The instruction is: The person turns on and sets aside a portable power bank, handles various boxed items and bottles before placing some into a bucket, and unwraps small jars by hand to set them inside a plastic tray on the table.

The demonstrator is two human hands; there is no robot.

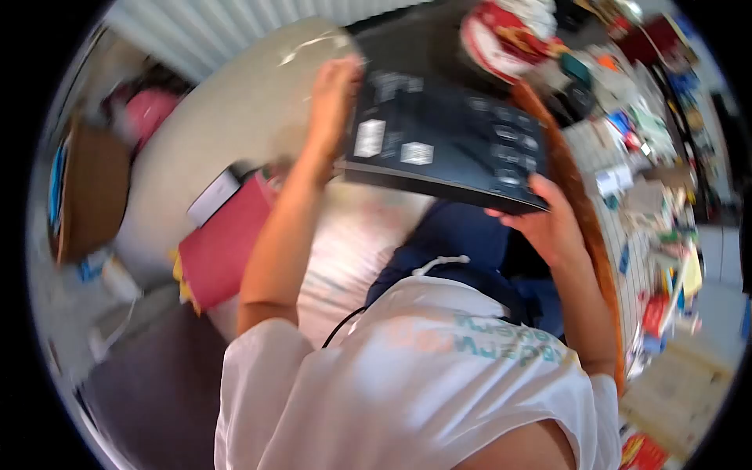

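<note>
A flat black box (450, 137) with white print and small icons is held up in front of me, slightly tilted, above my lap. At its left end, my left hand (335, 94) is closed on the edge, with motion blur and the box hiding part of the fingers. My right hand (548, 223) grips the near right corner, thumb on the printed face and fingers at the underside. What is inside the box cannot be seen.
To the left, a dark red folder (227, 243) and a small white-topped box (214, 197) lie on the beige seat (227, 110). A cardboard box (94, 192) stands farther left. Rightward, a red-and-white bag (501, 39) and a cluttered tiled surface (607, 211) border an orange-brown edge (576, 180).
</note>
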